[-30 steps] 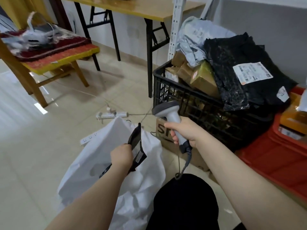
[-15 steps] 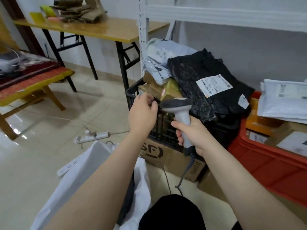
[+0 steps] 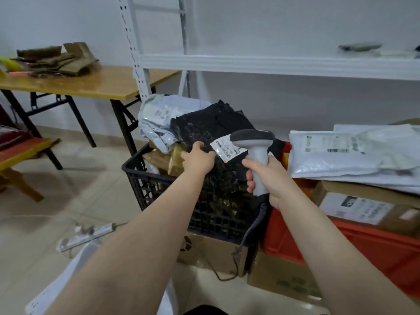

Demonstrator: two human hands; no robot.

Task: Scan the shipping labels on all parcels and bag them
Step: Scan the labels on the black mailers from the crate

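White wall (image 3: 295, 23), tiled floor (image 3: 75, 178), wooden folding table (image 3: 95, 84), white metal shelving (image 3: 272, 65)

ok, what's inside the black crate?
On top lie a black poly parcel with a white label, gripped by the left hand, and a grey mailer. Under them, brown taped boxes show. Anything deeper is hidden by these and the crate wall.

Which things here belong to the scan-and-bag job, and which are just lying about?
Job in hand:
scanner, held by right hand
black mailer, gripped by left hand
label
grey mailer
crate
white mailers
white bag

Lying about:
table
cardboard scraps
power strip
shelf
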